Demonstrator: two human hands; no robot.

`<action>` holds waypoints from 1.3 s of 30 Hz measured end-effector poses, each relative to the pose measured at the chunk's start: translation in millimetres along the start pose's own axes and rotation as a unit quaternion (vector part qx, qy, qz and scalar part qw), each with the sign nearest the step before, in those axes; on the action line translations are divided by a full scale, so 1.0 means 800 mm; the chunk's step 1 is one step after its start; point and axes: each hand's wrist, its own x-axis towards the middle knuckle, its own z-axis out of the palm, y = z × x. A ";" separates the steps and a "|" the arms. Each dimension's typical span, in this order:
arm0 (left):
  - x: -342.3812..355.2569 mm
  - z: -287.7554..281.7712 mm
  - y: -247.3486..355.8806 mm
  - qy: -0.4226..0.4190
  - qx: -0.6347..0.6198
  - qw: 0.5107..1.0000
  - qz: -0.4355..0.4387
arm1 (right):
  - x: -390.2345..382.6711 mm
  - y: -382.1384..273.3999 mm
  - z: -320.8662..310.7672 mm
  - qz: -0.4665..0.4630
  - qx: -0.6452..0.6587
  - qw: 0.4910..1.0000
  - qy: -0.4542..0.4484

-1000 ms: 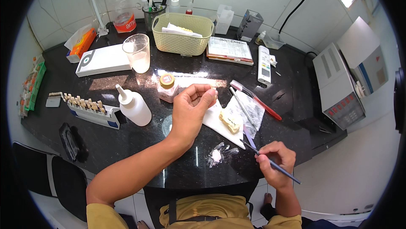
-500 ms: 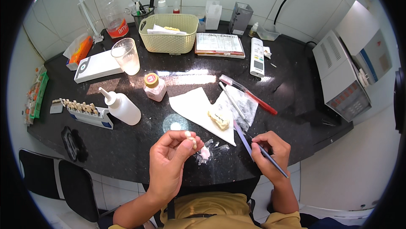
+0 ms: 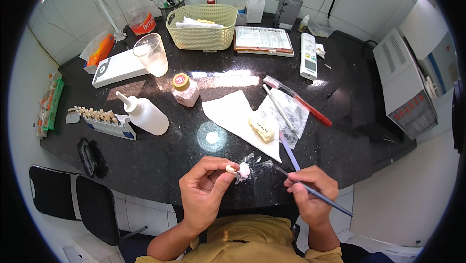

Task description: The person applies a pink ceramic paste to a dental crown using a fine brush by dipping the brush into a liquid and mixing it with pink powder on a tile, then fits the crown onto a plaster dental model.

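Observation:
My left hand (image 3: pixel 203 188) pinches a small whitish, tooth-like piece (image 3: pixel 231 169) between thumb and fingers, low over the counter. Just beside it lies a small heap of pink material (image 3: pixel 243 170), with clear smears around it. In my right hand (image 3: pixel 313 192) is a slim dark-blue-handled tool (image 3: pixel 323 196), gripped like a pen, its thin tip pointing left toward the smears. A purple stick (image 3: pixel 289 151) lies just beyond those fingers; whether they touch it I cannot tell. Farther off, a cream-coloured cast piece (image 3: pixel 262 130) with dark writing rests on a folded white tissue (image 3: pixel 228 105).
A red toothbrush (image 3: pixel 310 109) and a pale stick (image 3: pixel 278 107) lie across clear film. To the left stand a pink-filled bottle (image 3: pixel 186 93), a white squeeze bottle (image 3: pixel 149 116) and a tooth shade holder (image 3: pixel 110 126). Behind are a plastic cup (image 3: pixel 151 57) and a basket (image 3: pixel 201 37).
My left hand has tilted and lowered the whitish piece beside the pink heap. The tool in my right hand has swung so its tip points left, toward the smears. The whole view has shifted slightly.

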 end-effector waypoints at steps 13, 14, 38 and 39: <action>0.003 -0.009 -0.006 -0.010 -0.034 0.999 -0.004 | -0.001 0.013 0.041 0.059 -0.024 0.997 -0.031; 0.001 -0.010 -0.004 -0.007 -0.033 0.999 -0.006 | -0.001 0.012 0.041 0.057 -0.026 0.997 -0.036; 0.002 -0.009 -0.004 -0.012 -0.047 0.999 -0.015 | -0.001 0.010 0.038 0.063 -0.026 0.997 -0.044; 0.002 -0.009 -0.004 -0.012 -0.048 0.999 -0.017 | 0.000 0.007 0.035 0.071 -0.035 0.995 -0.066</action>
